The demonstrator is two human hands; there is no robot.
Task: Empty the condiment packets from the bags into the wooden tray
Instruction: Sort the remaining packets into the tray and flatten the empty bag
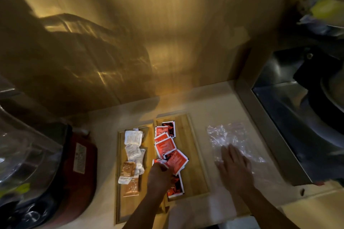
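Note:
A wooden tray (194, 147) with two long compartments lies on the pale counter. Its right compartment holds several red packets (165, 145); its left compartment holds white packets (132, 137) and brown packets (128, 169). My left hand (159, 174) is over the near part of the red pile, fingers closed on a red packet (158, 161). A clear, flattened plastic bag (227, 135) lies to the right of the tray. My right hand (235, 163) rests flat on the bag's near edge, fingers spread.
A steel sink (290, 117) with a dark pan borders the counter on the right. A red appliance (78, 163) and clear plastic containers (22, 147) crowd the left. A wooden wall rises behind the counter.

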